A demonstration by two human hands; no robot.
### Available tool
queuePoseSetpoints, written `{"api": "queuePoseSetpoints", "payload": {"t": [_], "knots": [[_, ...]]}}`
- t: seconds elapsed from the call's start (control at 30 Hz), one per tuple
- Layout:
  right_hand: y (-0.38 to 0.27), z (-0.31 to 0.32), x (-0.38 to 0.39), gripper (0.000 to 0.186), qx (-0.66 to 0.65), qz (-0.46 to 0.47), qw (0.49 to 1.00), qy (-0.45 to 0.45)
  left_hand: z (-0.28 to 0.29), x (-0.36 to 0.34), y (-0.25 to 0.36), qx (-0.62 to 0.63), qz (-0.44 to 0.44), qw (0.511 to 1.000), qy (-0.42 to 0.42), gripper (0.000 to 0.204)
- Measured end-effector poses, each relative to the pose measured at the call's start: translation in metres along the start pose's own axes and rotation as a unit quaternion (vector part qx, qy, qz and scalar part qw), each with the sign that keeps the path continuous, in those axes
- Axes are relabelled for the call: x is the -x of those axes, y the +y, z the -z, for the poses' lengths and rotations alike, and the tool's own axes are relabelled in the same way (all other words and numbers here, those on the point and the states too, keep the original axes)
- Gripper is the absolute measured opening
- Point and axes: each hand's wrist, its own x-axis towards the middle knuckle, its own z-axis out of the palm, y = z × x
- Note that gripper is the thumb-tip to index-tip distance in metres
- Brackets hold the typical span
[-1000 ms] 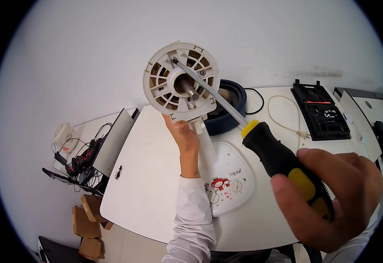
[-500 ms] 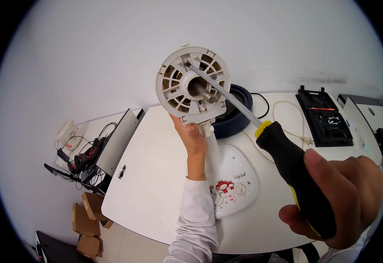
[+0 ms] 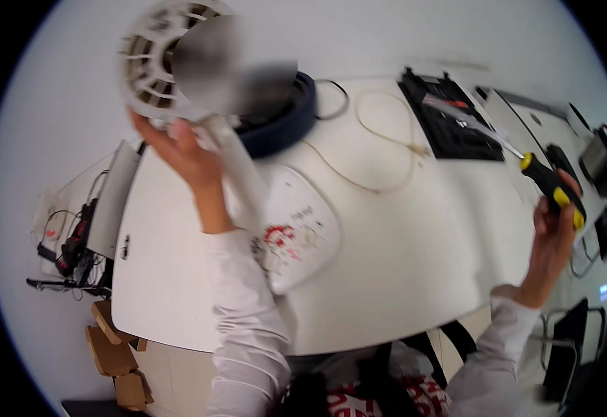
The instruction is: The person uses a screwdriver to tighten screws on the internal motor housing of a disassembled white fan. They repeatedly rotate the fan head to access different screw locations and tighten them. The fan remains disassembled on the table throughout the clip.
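At the upper left, my left hand (image 3: 196, 158) is closed under the rim of the white slotted motor housing (image 3: 140, 69) of a fan. A blurred grey round shape (image 3: 203, 59) covers the right part of the housing; I cannot make out what it is. Below, the blurred white fan post (image 3: 237, 163) leads down to a white base (image 3: 307, 254) with red cartoon prints and knobs. Far to the right, my right hand (image 3: 550, 226) grips the black and yellow handle of a long screwdriver (image 3: 543, 174). Its shaft points up and left, over the tool case and apart from the fan.
Behind the fan lies a dark blue round thing (image 3: 293, 125). A beige cord (image 3: 376, 189) curls across the white table (image 3: 394, 271). The black tool case (image 3: 442, 135) lies open at the back right. Cardboard boxes (image 3: 109, 351) stand on the floor at the left.
My right hand has drawn the screwdriver away from the motor housing and swung it right. The whole view has shifted, with the housing now higher and further left. My left hand still grips the housing.
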Motion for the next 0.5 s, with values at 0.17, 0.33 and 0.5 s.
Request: {"api": "queuePoseSetpoints", "payload": {"t": [0.17,0.33,0.5], "knots": [[0.026,0.029,0.004,0.039,-0.164,-0.085,0.961,0.203,-0.015,-0.016,0.048,-0.104,-0.165,0.979,0.066,0.051],[0.068,0.051,0.017,0.037,-0.102,-0.133,0.964,0.208,0.0,-0.039,0.118,-0.053,-0.286,0.957,-0.019,0.038],[0.107,0.059,0.023,0.032,-0.108,-0.183,0.964,0.158,-0.069,0.028,0.158,-0.052,-0.101,0.935,-0.335,0.02]]}}
